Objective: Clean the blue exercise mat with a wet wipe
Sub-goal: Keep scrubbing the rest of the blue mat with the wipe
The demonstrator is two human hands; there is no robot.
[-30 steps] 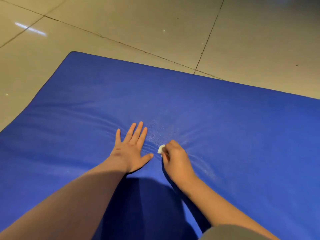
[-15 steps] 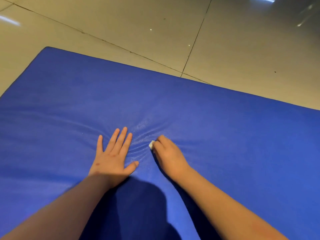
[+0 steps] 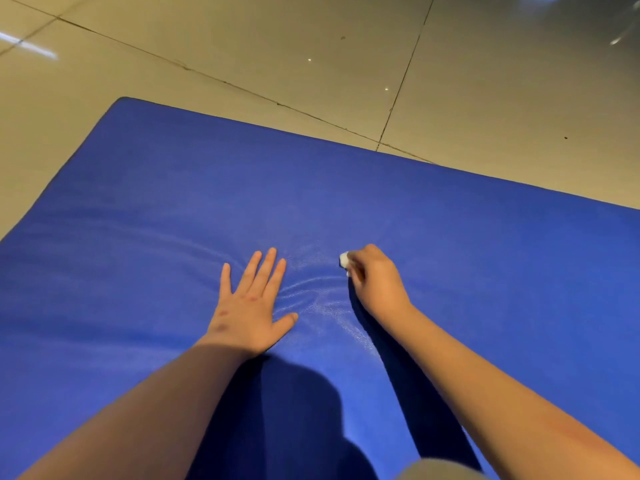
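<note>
The blue exercise mat (image 3: 450, 271) lay flat, creased at its middle; a small, bunched white wet wipe (image 3: 344, 259) sat on the mat beside those creases.

Bare forearms (image 3: 180, 403), small marks on left hand (image 3: 249, 313), grey garment (image 3: 438, 471) below.

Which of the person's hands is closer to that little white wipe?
Right. The right hand pinches the wipe; the left hand lies flat on the mat, apart from the wipe.
</note>
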